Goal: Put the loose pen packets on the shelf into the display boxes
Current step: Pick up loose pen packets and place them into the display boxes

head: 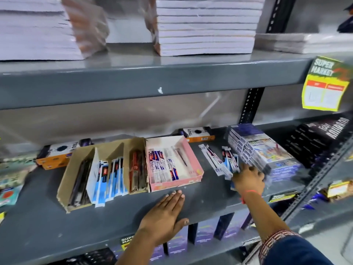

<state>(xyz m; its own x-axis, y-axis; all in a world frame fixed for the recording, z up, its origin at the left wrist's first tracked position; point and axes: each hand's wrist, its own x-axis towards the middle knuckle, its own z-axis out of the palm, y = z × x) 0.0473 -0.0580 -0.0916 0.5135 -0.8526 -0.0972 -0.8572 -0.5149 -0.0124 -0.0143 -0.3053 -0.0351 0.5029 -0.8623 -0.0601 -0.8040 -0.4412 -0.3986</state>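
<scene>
While the right hand [248,180] curled its fingers [255,172] around loose pen packets [228,161] on the shelf [210,196], the left hand [164,213] lay flat, fingers spread and empty, just below the pink box [193,148]; the cardboard box [63,186] sat farther left.

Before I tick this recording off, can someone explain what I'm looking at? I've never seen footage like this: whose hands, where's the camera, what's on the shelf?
There is no machine here. A person wears one camera on the head, looking down at their own two bare hands at a shop shelf. The left hand lies flat and open on the shelf edge, holding nothing. The right hand reaches into a few loose pen packets; whether its grip has closed is unclear. To the left stand a brown divided display box and a pink display box, both partly filled with packets. Stacked boxes sit to the right.
</scene>
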